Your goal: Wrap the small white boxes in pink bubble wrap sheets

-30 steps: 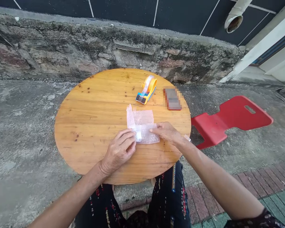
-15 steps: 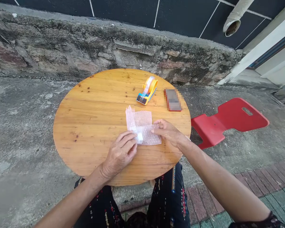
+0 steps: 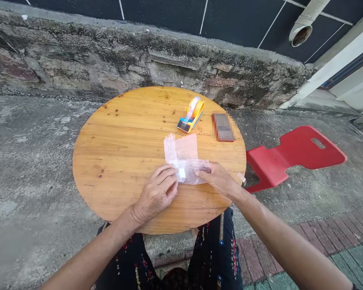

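A small sheet of clear bubble wrap lies on the round wooden table, folded over a small white thing near its front edge, with its far flap lifted. My left hand pinches the wrap's left front part, fingers closed on it. My right hand grips the wrap's right front edge with curled fingers.
A yellow and blue tape dispenser stands at the table's far side, with a flat reddish-edged object to its right. A red plastic chair lies tipped on the concrete ground to the right. A rough stone wall runs behind.
My right hand has slid back toward me along the wrap's right edge. The far flap of the wrap has risen. The left hand has stayed put.
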{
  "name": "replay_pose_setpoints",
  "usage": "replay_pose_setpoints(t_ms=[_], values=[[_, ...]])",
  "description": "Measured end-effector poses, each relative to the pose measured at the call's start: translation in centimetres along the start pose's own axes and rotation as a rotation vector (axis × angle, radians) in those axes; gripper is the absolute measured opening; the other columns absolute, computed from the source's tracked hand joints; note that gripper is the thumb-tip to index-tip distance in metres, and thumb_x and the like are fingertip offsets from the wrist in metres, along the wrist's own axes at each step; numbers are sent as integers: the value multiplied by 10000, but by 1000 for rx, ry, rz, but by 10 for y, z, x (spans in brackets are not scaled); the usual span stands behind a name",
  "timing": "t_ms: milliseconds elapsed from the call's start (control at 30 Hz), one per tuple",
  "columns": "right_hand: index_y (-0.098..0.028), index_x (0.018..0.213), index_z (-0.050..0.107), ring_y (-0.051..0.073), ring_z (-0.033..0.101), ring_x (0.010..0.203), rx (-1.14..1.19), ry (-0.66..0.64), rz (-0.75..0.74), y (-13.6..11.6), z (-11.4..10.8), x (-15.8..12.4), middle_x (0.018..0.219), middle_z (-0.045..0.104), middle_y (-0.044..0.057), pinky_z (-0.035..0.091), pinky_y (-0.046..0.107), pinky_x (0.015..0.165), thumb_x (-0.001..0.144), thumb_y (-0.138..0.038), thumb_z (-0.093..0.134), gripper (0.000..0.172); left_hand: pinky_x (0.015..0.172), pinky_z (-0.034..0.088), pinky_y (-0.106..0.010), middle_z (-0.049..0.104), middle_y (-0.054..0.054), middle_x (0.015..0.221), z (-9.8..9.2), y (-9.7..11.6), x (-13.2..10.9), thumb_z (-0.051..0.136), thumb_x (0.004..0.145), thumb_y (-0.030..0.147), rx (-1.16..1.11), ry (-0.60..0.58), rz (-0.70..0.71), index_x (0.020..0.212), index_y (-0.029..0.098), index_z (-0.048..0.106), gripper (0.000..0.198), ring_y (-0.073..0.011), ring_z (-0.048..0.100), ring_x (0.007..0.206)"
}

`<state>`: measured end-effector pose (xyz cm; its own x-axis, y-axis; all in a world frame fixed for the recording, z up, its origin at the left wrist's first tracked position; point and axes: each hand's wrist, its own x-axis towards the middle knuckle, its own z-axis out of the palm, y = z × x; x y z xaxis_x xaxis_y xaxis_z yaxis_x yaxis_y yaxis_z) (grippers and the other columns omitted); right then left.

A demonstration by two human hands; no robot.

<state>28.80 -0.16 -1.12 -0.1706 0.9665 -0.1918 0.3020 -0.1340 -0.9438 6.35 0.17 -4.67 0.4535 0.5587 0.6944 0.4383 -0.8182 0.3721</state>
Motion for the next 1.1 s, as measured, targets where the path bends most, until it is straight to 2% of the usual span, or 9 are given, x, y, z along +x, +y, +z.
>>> replay_pose_setpoints(t_ms=[200, 367, 433, 500, 600, 667, 767, 867, 1100], values=[[-181, 929, 633, 146, 549, 652, -61, 93, 42, 2, 17, -4, 820, 634, 30, 441, 242, 465, 852, -404, 527, 259, 928, 546, -436, 660, -80, 1028, 1, 13, -2, 577, 798, 5, -14, 2, -43, 952, 156, 595, 216, -225, 582, 1065], [-192, 916, 600, 111, 515, 536, -36, 38, 124, -3, 12, -20, 756, 625, 13, 395, 220, 401, 811, -421, 564, 254, 942, 541, -442, 648, -91, 1055, 1, 31, -5, 570, 804, 5, 13, -35, -76, 953, 149, 594, 209, -232, 565, 1088], [-193, 957, 586, 113, 531, 537, -67, 53, 186, -2, 5, -28, 755, 637, 16, 405, 227, 424, 796, -399, 584, 262, 956, 534, -438, 645, -92, 1061, 1, 32, -5, 577, 801, 3, 23, -44, -86, 948, 142, 591, 204, -229, 561, 1091], [-191, 959, 579, 131, 563, 609, -138, 187, 143, 0, -2, -38, 792, 645, 28, 462, 258, 516, 787, -379, 608, 256, 959, 531, -431, 645, -92, 1056, 0, 31, -4, 587, 796, 4, 29, -53, -82, 949, 137, 590, 203, -225, 561, 1087], [-197, 959, 593, 157, 577, 728, -379, 515, -95, -2, -6, -57, 897, 641, 50, 502, 330, 702, 812, -335, 624, 204, 945, 536, -423, 645, -91, 1044, -1, 29, -3, 599, 789, 8, 35, -54, -76, 951, 135, 587, 206, -221, 566, 1068], [-212, 973, 617, 174, 593, 813, -549, 578, -285, -8, 0, -68, 961, 635, 59, 496, 354, 784, 864, -268, 575, 130, 939, 538, -424, 645, -90, 1042, -1, 27, -3, 602, 786, 10, 34, -50, -70, 962, 137, 584, 218, -220, 569, 1062], [-232, 1070, 632, 188, 607, 980, -684, 329, -443, -17, 17, -70, 1094, 634, 68, 490, 335, 846, 920, -183, 466, 228, 928, 543, -430, 647, -91, 1042, 0, 27, -3, 598, 786, 12, 36, -51, -53, 983, 142, 581, 236, -223, 571, 1062], [-185, 1156, 595, 193, 616, 958, -777, 116, -305, -19, 31, -56, 1086, 651, 89, 490, 321, 792, 930, -153, 397, 302, 924, 544, -436, 651, -89, 1046, 0, 26, -2, 587, 789, 14, 51, -75, -41, 984, 151, 586, 239, -231, 571, 1070], [-168, 1047, 610, 190, 599, 797, -910, 31, -186, -10, 37, -40, 908, 667, 78, 391, 306, 649, 902, -195, 429, 234, 931, 532, -436, 662, -96, 1072, -8, 17, 2, 551, 793, 23, 59, -194, 43, 1090, 148, 597, 326, -239, 575, 1071]])
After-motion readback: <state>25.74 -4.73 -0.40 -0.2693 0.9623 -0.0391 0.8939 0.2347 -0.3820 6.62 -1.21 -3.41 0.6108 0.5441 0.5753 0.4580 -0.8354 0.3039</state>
